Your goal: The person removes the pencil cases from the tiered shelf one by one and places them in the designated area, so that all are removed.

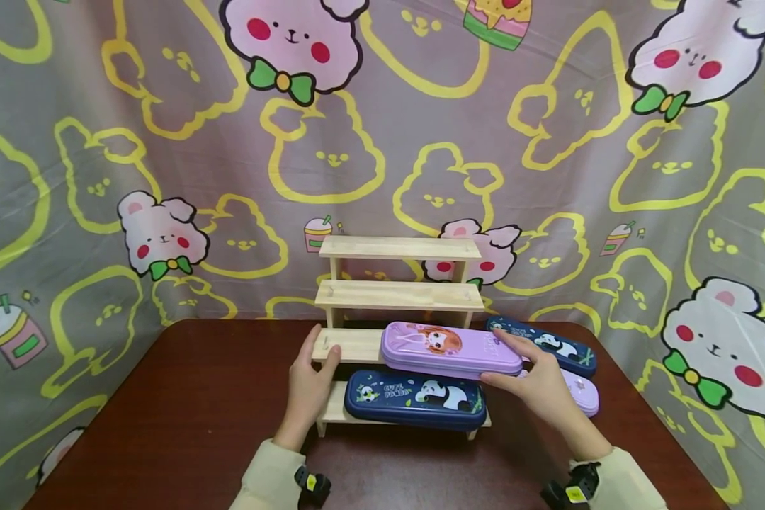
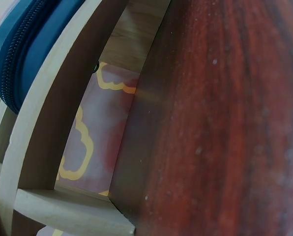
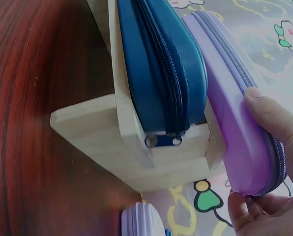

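A purple pencil case (image 1: 449, 347) with a cartoon girl on its lid lies along the second step of the wooden tiered shelf (image 1: 350, 345), jutting past its right side. My right hand (image 1: 538, 382) grips its right end, thumb on one side and fingertips on the other, as the right wrist view shows. On the lowest step sits a navy panda pencil case (image 1: 414, 400), its zipper (image 3: 171, 73) facing outward. My left hand (image 1: 311, 389) is at the left end of the second step, fingers extended, with no pencil case in it; only a sliver of it shows in the left wrist view.
Right of the shelf, a second navy panda case (image 1: 548, 347) and another purple case (image 1: 580, 393) lie on the dark red-brown table (image 1: 166, 411). Two upper steps (image 1: 398, 248) rise behind. A patterned curtain (image 1: 382, 142) hangs at the back and sides.
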The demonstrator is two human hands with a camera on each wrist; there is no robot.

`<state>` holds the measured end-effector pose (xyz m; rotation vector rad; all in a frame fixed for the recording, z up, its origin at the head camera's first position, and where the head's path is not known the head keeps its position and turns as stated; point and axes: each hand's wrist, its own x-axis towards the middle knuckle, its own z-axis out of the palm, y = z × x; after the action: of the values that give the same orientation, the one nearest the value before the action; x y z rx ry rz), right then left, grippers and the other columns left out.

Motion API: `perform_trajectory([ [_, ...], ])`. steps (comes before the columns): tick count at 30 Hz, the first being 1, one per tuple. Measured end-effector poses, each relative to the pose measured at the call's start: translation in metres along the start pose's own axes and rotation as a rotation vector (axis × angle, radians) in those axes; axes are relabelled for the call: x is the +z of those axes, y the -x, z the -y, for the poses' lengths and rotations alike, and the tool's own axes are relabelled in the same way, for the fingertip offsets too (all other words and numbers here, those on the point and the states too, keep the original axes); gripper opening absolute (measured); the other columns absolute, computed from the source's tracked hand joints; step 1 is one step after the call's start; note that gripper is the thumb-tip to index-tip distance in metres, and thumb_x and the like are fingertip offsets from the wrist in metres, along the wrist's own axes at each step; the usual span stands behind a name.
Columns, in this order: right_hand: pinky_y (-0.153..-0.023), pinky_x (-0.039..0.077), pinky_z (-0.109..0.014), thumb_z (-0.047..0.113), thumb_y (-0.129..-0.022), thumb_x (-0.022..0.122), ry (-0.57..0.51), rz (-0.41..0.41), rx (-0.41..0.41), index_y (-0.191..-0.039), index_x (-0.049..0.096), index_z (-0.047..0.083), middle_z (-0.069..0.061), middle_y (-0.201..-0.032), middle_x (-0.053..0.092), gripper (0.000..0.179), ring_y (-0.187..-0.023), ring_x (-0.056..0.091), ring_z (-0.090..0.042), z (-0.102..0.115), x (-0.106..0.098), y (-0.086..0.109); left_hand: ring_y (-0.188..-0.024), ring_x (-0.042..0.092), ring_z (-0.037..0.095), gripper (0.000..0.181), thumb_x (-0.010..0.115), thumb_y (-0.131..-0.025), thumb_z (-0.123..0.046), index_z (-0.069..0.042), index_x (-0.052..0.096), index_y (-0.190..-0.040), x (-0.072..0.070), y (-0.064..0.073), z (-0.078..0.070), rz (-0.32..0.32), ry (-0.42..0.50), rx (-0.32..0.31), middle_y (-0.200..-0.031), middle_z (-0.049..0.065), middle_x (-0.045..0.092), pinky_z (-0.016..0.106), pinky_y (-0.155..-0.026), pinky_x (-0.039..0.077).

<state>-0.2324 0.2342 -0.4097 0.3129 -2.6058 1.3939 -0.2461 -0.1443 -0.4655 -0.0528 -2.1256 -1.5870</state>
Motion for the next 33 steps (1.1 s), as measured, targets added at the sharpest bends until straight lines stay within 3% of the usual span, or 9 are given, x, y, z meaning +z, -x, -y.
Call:
perform_trajectory([
  [11, -0.097, 0.045, -0.059, 0.043, -0.080, 0.082, 0.058, -0.029, -0.001, -0.149, 0.047, 0.019, -0.019, -0.149, 0.043, 0.081, -0.131, 0.041, -0.043, -0.007, -0.014, 0.010, -0.137, 0.040, 0.025, 0.061, 0.067, -0.096, -0.030, -0.012, 0.043, -0.150, -0.001, 0.001, 0.001, -0.014, 0.001, -0.002, -0.148, 0.010, 0.047, 0.046, -0.112, 0.032],
  [19, -0.098, 0.043, -0.060, 0.047, -0.078, 0.081, 0.085, -0.044, 0.044, -0.149, 0.047, 0.022, -0.021, -0.149, 0.041, 0.084, -0.131, 0.038, -0.044, -0.009, -0.025, 0.016, -0.137, 0.040, 0.022, 0.061, 0.066, -0.096, -0.032, -0.013, 0.043, -0.150, -0.002, 0.002, 0.000, -0.007, 0.000, -0.014, -0.148, 0.007, 0.047, 0.045, -0.112, 0.032],
  [23, -0.094, 0.047, -0.028, 0.046, -0.078, 0.081, 0.110, -0.064, 0.049, -0.148, 0.048, 0.021, -0.019, -0.147, 0.045, 0.082, -0.129, 0.041, -0.041, -0.013, -0.031, 0.021, -0.137, 0.040, 0.024, 0.061, 0.066, -0.096, -0.032, -0.012, 0.044, -0.150, -0.002, 0.002, -0.001, -0.008, 0.000, -0.008, -0.148, 0.009, 0.047, 0.046, -0.112, 0.032],
  [26, -0.084, 0.038, -0.009, 0.043, -0.079, 0.082, 0.109, -0.084, 0.046, -0.147, 0.050, 0.021, -0.018, -0.145, 0.048, 0.079, -0.128, 0.043, -0.039, -0.016, -0.036, 0.025, -0.137, 0.040, 0.023, 0.061, 0.065, -0.096, -0.033, -0.013, 0.043, -0.150, -0.001, 0.002, -0.001, -0.002, 0.002, -0.012, -0.149, 0.008, 0.046, 0.045, -0.112, 0.032],
  [33, -0.082, 0.038, -0.012, 0.042, -0.080, 0.082, 0.119, -0.123, 0.083, -0.148, 0.048, 0.021, -0.021, -0.145, 0.047, 0.080, -0.125, 0.043, -0.038, -0.020, -0.047, 0.035, -0.138, 0.038, 0.020, 0.062, 0.065, -0.097, -0.035, -0.015, 0.042, -0.151, -0.001, 0.001, -0.002, 0.010, 0.007, -0.027, -0.150, 0.005, 0.045, 0.044, -0.113, 0.031],
])
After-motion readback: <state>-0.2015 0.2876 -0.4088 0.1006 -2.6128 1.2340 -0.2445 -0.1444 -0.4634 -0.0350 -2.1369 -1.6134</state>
